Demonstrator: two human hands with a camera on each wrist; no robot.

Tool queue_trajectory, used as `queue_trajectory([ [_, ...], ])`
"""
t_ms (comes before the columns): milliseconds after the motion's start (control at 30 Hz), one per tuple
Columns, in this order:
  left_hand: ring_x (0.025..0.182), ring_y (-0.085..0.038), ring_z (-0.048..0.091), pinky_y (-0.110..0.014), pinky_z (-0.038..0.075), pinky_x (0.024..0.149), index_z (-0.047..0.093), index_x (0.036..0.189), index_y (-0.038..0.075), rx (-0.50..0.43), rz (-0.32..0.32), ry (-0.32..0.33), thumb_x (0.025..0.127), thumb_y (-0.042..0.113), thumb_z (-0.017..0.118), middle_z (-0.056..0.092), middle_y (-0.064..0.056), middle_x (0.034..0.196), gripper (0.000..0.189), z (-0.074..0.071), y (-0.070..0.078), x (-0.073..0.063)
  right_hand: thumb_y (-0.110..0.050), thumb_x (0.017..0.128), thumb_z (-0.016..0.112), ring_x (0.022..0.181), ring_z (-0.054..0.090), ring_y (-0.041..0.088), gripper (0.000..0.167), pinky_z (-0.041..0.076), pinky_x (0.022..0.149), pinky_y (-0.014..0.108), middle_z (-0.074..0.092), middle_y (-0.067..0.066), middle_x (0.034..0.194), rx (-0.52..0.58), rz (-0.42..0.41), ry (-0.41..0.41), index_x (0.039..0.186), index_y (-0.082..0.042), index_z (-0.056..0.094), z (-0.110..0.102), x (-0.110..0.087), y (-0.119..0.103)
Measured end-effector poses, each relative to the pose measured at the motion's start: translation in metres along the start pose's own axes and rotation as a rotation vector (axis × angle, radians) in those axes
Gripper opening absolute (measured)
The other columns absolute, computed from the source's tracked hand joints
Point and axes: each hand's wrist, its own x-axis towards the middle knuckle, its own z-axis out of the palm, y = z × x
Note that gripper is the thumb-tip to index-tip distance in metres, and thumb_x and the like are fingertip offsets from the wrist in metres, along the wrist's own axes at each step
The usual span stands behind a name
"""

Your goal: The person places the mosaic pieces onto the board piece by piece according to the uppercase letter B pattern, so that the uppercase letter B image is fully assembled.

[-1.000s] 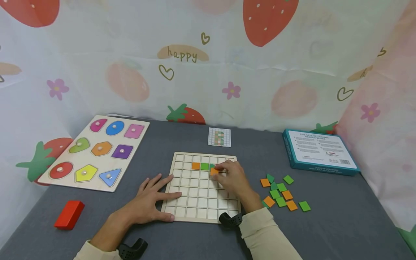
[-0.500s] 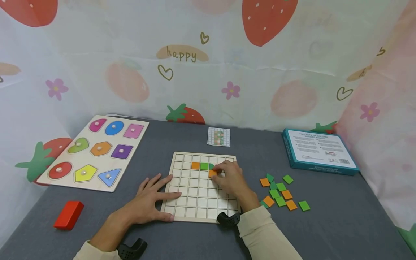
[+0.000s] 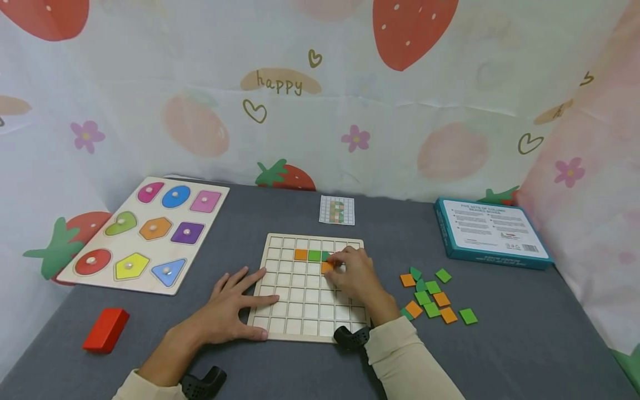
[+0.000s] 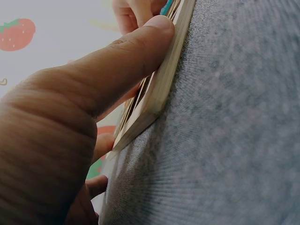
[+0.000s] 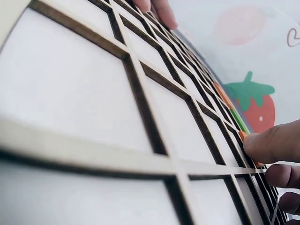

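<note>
A wooden grid board (image 3: 310, 338) with white cells lies flat on the grey cloth. My left hand (image 3: 231, 311) has its fingers spread and touches the board's left side; its thumb rests on the near left edge. The right hand (image 3: 356, 278) holds an orange square tile (image 3: 326, 268) at a third-row cell, between curled fingers. In the right wrist view the thumb (image 5: 262, 145) sits right at the orange piece. Just above lie another orange tile (image 3: 301, 255), a light green tile (image 3: 314, 255) and a dark green piece (image 3: 325, 256) partly hidden by the fingers.
Several loose orange and green tiles (image 3: 432, 310) lie right of the board. A pattern card (image 3: 337, 210) lies behind it. A teal box (image 3: 492, 233) stands back right. On the left are a shape puzzle board (image 3: 125, 230) and a red block (image 3: 106, 331).
My right hand has moved the orange tile slightly toward me, down into the third row, and then stayed there. The left hand has kept its place on the board.
</note>
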Motion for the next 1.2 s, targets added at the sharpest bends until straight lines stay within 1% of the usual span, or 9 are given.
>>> queue_trajectory([
  [167,0.14,-0.046,0.011,-0.065,-0.001,0.104,0.061,0.135,0.027,-0.002,0.004,0.003,0.074,0.064,0.071,0.026,-0.012,0.155,0.072,0.0,0.001,0.0,-0.019,0.085,0.076,0.095,0.047,0.026,0.026,0.038,0.083,0.046,0.06,0.001,0.094,0.017,-0.006,-0.011,0.109,-0.01,0.074,-0.005,-0.002,-0.002],
  [300,0.14,-0.046,0.011,-0.065,-0.001,0.104,0.061,0.134,0.027,-0.005,0.003,0.005,0.074,0.064,0.072,0.026,-0.012,0.155,0.072,0.0,0.001,-0.001,-0.016,0.085,0.076,0.093,0.047,0.029,0.029,0.041,0.078,0.044,0.062,0.006,0.097,0.051,-0.033,-0.001,0.112,-0.007,0.073,-0.018,-0.003,-0.007],
  [467,0.14,-0.046,0.01,-0.065,-0.001,0.104,0.061,0.134,0.027,-0.003,0.001,0.005,0.074,0.064,0.072,0.026,-0.012,0.155,0.072,0.0,0.0,-0.001,-0.014,0.085,0.075,0.095,0.048,0.033,0.031,0.041,0.075,0.044,0.061,0.01,0.102,0.089,-0.083,0.015,0.115,-0.005,0.071,-0.043,-0.008,-0.017],
  [633,0.14,-0.046,0.01,-0.064,-0.001,0.104,0.061,0.134,0.027,-0.002,0.001,0.002,0.074,0.064,0.072,0.026,-0.012,0.155,0.072,-0.001,0.001,-0.001,-0.016,0.086,0.076,0.099,0.047,0.03,0.033,0.042,0.077,0.045,0.06,0.008,0.106,0.073,-0.133,0.044,0.117,-0.007,0.07,-0.071,-0.017,-0.03],
  [767,0.14,-0.046,0.01,-0.064,-0.001,0.104,0.06,0.135,0.027,-0.002,0.0,0.001,0.074,0.064,0.072,0.025,-0.011,0.156,0.072,-0.001,0.0,-0.001,-0.016,0.084,0.077,0.102,0.047,0.027,0.034,0.043,0.078,0.046,0.06,0.004,0.107,0.047,-0.171,0.082,0.117,-0.009,0.07,-0.089,-0.025,-0.037],
  [867,0.14,-0.046,0.01,-0.065,-0.001,0.104,0.06,0.135,0.027,0.0,-0.004,-0.001,0.074,0.064,0.071,0.026,-0.011,0.156,0.072,-0.001,0.0,-0.002,-0.015,0.084,0.078,0.102,0.046,0.025,0.034,0.042,0.079,0.045,0.059,0.002,0.109,0.038,-0.2,0.1,0.116,-0.009,0.071,-0.1,-0.032,-0.039],
  [1033,0.14,-0.045,0.01,-0.065,-0.001,0.104,0.06,0.135,0.028,0.003,-0.005,0.001,0.074,0.065,0.071,0.025,-0.011,0.156,0.072,-0.001,0.0,0.0,-0.011,0.082,0.078,0.101,0.045,0.025,0.035,0.041,0.076,0.044,0.059,0.004,0.111,0.019,-0.252,0.119,0.116,-0.007,0.07,-0.117,-0.044,-0.039],
  [1200,0.14,-0.046,0.009,-0.065,-0.001,0.104,0.061,0.134,0.028,0.006,0.0,-0.005,0.074,0.065,0.071,0.025,-0.011,0.156,0.071,-0.001,0.0,0.001,-0.012,0.081,0.079,0.1,0.045,0.023,0.036,0.041,0.074,0.042,0.059,0.003,0.113,-0.006,-0.294,0.12,0.116,-0.008,0.07,-0.127,-0.058,-0.028],
])
